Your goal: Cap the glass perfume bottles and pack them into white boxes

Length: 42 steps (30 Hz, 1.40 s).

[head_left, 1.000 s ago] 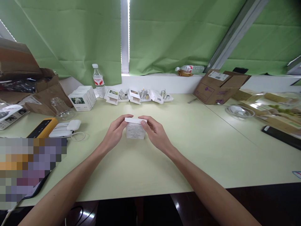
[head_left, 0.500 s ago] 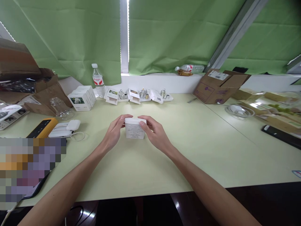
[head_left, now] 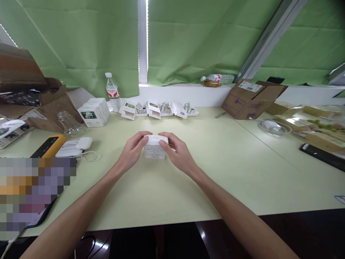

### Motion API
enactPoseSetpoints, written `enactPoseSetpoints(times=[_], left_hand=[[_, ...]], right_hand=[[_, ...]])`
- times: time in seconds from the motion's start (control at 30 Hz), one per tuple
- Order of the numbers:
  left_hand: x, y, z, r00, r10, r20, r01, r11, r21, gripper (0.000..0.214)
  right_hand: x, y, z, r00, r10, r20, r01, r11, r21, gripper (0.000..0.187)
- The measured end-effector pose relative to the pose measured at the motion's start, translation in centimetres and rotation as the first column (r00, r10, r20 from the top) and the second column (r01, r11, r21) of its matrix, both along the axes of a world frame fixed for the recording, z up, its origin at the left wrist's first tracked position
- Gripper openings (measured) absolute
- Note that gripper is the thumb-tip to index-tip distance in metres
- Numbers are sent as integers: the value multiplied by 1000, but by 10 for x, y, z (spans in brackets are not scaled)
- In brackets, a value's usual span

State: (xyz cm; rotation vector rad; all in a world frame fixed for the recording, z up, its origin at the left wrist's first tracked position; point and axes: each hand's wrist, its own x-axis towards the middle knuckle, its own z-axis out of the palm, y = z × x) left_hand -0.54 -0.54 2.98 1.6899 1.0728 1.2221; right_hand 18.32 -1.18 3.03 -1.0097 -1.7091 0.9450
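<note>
okay, green blinds [head_left: 88, 43]: we see these hanging across the whole back.
table [head_left: 172, 194]: pale, runs full width below the blinds.
open carton [head_left: 21, 68]: brown, far left, dark plastic inside.
brown box [head_left: 239, 102]: back right, flaps raised.
stack of white boxes [head_left: 94, 113]: back left, flower photo on front.
water bottle [head_left: 112, 91]: upright, just right of that stack.
left hand [head_left: 131, 153]: clamped on the small white box, thumb at top left corner.
right hand [head_left: 179, 149]: clamped on same box, thumb at top right, fingers behind.
small white box [head_left: 154, 151]: upright between both hands, near table's middle; we can't read the print.
opened cartons [head_left: 153, 110]: three in a row at back, tilted, glassy bottles [head_left: 163, 107] beside them.
</note>
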Motion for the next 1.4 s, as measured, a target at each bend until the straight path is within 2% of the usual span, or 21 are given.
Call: enactPoseSetpoints(times=[0.7,1.4], left_hand=[[0,-1,1,999,12,-44,-12,1000,-3,30],[2,-1,2,998,-26,-54,26,1000,6,34]], right_hand=[[0,0,0,1000,1,12,-1,1000,9,34],[0,-1,1,1000,-1,24,1,1000,17,36]])
